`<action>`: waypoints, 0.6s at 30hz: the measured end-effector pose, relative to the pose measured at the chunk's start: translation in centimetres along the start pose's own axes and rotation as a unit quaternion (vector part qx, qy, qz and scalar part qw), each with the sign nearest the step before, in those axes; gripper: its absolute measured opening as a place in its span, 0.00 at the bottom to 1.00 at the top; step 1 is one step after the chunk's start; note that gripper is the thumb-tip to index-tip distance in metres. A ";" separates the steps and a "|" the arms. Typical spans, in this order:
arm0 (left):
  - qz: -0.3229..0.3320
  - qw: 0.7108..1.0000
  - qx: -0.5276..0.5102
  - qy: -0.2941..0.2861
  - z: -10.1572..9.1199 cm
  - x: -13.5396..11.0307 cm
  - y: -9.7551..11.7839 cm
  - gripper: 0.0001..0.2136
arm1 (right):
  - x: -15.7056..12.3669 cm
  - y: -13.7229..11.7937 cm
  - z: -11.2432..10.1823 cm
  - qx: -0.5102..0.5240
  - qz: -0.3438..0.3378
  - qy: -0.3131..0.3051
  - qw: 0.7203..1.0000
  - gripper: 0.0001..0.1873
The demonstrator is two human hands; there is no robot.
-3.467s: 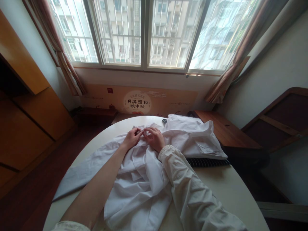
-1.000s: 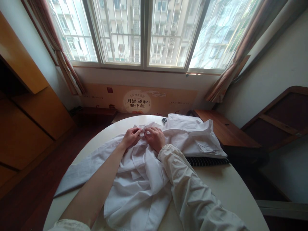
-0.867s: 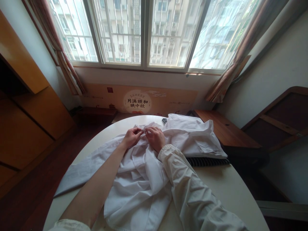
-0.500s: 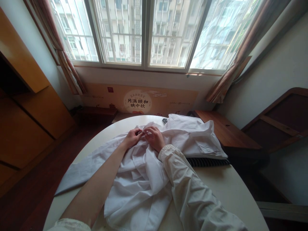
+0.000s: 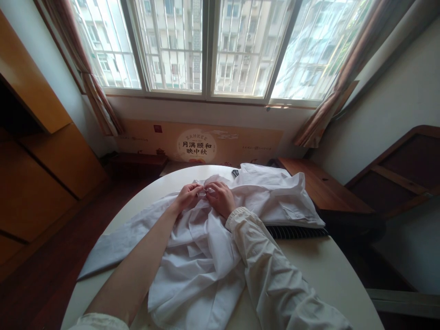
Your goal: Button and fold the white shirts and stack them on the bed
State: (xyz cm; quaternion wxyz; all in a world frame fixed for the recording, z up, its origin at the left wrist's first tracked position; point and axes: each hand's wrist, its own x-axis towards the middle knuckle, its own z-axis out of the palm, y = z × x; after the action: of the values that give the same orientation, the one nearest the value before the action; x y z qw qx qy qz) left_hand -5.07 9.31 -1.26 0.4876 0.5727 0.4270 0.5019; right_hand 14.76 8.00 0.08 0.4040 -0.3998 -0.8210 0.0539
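Note:
A crumpled white shirt lies spread over a round cream table. My left hand and my right hand meet at a fold of the shirt near the table's far side. Both hands pinch the cloth between fingertips, thumbs close together. What sits between the fingertips is too small to make out. My left forearm is bare; my right arm wears a pale sleeve.
A second white garment lies bunched to the right, over a dark striped cloth. Behind the table stand a printed cardboard panel, a wooden bench at right, a wooden cabinet at left.
My fingers have worked slightly at the same fold of the shirt. Both hands stay in the same place; the cloth has barely shifted.

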 end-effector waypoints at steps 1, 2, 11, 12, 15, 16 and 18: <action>0.001 1.000 0.002 0.003 0.0 0.1 -0.1 0.21 | 0.0 0.0 0.0 0.000 0.000 0.002 1.000 0.12; 0.004 1.000 0.002 0.004 0.0 0.1 -0.1 0.22 | 0.0 -0.1 0.1 0.001 -0.001 0.005 1.000 0.11; 0.030 0.999 -0.021 -0.004 0.1 0.3 -0.1 0.25 | 0.0 -0.3 0.6 -0.002 0.007 0.032 0.999 0.05; 0.029 0.999 -0.023 -0.006 0.2 0.2 -0.1 0.25 | 0.0 -0.3 0.7 -0.002 0.010 0.036 0.999 0.06; 0.030 0.999 -0.026 -0.010 0.2 0.1 -0.1 0.25 | -0.1 -0.4 0.6 -0.006 0.028 0.048 0.998 0.07; 0.031 0.999 -0.027 -0.009 0.2 0.1 -0.1 0.24 | -0.1 -0.5 0.5 -0.009 0.035 0.050 0.998 0.07; 0.034 0.999 -0.030 -0.004 0.2 0.1 -0.1 0.24 | -0.1 -0.5 0.4 -0.013 0.046 0.054 0.997 0.07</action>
State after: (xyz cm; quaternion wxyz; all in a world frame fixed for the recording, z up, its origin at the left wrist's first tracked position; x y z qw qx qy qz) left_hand -4.86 9.35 -1.34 0.4888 0.5742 0.3902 0.5283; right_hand 14.18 7.64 -0.09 0.4392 -0.4447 -0.7796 0.0401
